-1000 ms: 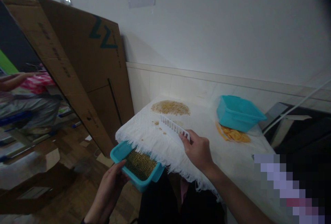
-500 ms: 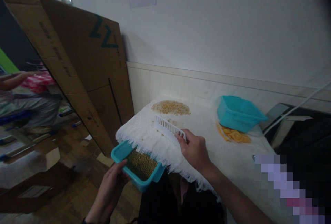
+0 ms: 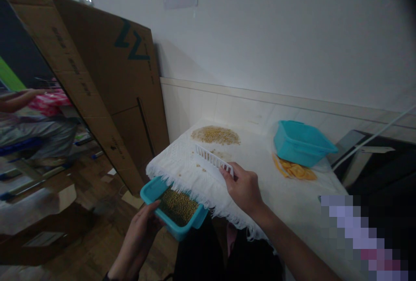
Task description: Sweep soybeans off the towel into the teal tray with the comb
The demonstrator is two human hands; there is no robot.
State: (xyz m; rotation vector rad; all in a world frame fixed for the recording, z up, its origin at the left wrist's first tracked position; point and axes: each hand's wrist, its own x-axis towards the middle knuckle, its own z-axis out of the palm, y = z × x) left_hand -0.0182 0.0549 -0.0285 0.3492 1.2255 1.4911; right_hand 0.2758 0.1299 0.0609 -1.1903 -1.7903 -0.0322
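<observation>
My left hand (image 3: 144, 220) grips the near left rim of a turquoise plastic basin (image 3: 178, 232), held just below the table's front edge. Yellowish soybeans (image 3: 183, 206) cover its bottom, and cloth fringe hangs over its far side. In my right hand (image 3: 243, 188) is a white slotted plastic piece (image 3: 211, 159), pinched at its right end and held on edge at the cloth. Beyond it, a patch of soybeans (image 3: 216, 135) is spread on the white fringed tablecloth (image 3: 253, 151). A few loose beans lie between the slotted piece and the fringe.
A second turquoise basin (image 3: 302, 144) stands at the table's right on a yellow cloth (image 3: 294, 170). A tall cardboard box (image 3: 107, 77) leans at the left. Behind the table is a white wall (image 3: 276, 34). Another person's arm (image 3: 19, 101) shows at far left.
Almost nothing differs. The whole view has shifted very slightly, while both hands keep the same hold on the basin and the slotted piece.
</observation>
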